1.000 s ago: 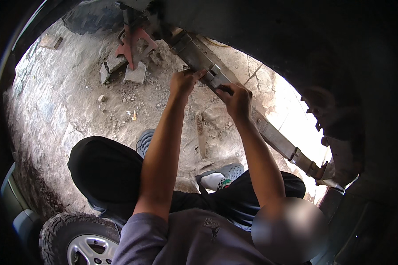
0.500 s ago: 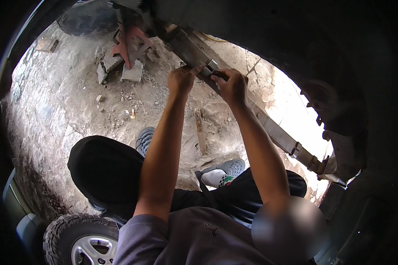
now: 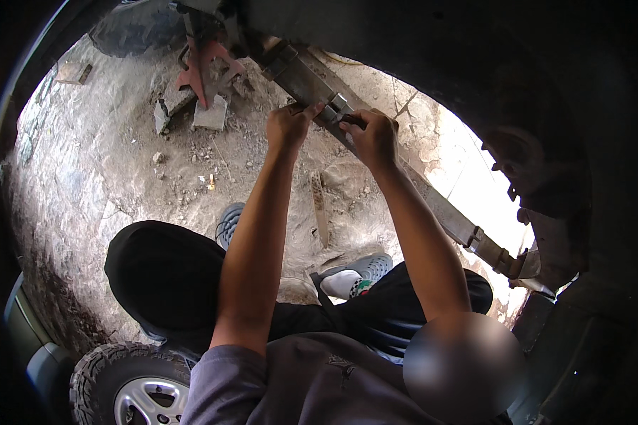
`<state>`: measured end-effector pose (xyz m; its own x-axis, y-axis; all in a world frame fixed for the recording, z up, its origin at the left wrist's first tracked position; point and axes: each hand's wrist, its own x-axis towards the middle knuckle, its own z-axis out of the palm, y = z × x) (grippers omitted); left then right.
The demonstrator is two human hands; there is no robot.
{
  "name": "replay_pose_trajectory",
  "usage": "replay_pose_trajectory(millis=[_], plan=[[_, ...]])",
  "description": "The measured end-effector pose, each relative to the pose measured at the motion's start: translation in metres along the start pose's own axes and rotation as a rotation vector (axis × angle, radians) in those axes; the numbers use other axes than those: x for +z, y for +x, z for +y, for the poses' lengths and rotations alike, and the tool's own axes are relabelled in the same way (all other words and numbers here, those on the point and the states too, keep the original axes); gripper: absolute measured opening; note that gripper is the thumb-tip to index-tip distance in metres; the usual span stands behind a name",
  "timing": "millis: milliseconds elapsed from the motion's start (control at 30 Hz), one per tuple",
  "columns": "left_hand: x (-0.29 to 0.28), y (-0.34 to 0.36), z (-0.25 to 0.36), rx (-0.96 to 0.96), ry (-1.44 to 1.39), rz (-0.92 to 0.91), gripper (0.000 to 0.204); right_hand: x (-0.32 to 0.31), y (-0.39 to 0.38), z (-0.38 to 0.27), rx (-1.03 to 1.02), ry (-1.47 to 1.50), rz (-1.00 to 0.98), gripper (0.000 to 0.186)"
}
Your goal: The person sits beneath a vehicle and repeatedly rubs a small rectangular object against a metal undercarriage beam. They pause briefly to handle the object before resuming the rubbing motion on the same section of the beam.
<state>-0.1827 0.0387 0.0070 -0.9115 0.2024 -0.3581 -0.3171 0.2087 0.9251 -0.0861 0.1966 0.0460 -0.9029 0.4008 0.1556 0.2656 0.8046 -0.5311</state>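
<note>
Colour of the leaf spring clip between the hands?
The clip is silvery grey; best seen in head view.

Bar: upper centre to lower right, left hand and right hand on it. Stand: upper left. Wheel: lower left.

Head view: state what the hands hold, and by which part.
The left hand grips the metal bar by its near edge, beside the clip. The right hand is at the clip's other side, its hold unclear.
</note>
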Motion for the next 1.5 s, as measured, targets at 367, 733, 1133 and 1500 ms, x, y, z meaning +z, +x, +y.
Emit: replay_pose_trajectory(millis=[367, 733, 1133, 1500], plan=[[-0.003, 0.000, 0.003, -0.056, 0.087, -0.028, 0.042, -0.025, -0.031, 0.026, 0.022, -0.002, -0.029, 0.022], [0.001, 0.015, -0.014, -0.080, 0.064, -0.039, 0.046, -0.007, -0.011, 0.001, 0.072, 0.040, -0.052, 0.025], [0.000, 0.016, -0.014, -0.049, 0.140, 0.034, 0.052, 0.001, 0.004, 0.001, -0.026, 0.032, 0.006, 0.023], [-0.008, -0.004, -0.004, 0.037, -0.013, -0.017, 0.045, -0.028, -0.036, 0.036, 0.011, -0.015, -0.030, 0.028]])
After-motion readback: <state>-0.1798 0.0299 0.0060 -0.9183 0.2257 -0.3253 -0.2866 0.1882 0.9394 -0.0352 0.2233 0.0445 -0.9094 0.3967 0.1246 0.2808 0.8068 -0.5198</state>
